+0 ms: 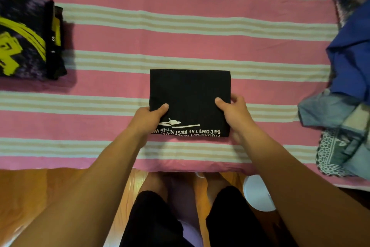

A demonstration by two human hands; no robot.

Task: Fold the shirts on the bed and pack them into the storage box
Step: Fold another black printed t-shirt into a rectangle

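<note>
A black shirt [190, 94], folded into a neat rectangle, lies flat on the bed [180, 32], which is covered with a pink sheet with white and beige stripes. The left hand [149, 117] grasps the left edge of this shirt, with the thumb lying on top of the cloth and the other fingers hidden under or behind the edge. The right hand [234, 110] grasps the right edge in the same way, thumb on top and the curled fingers around the side. Between the two hands, on the part of the shirt nearest to the person, there is a white print with a small drawing and lines of text that read upside down from this view. Far to the left of the left hand, well apart from it, a stack of folded shirts [30, 36] rests on the bed; the top one is dark with a yellow design. Far to the right of the right hand lies a loose pile of unfolded clothes [348, 90], with a blue garment on top and pale patterned cloth under it. Below the hands, past the near edge of the bed, the person's legs in black shorts and a wooden floor [40, 192] are visible, and a round white object [257, 192] sits on the floor near the right forearm.
</note>
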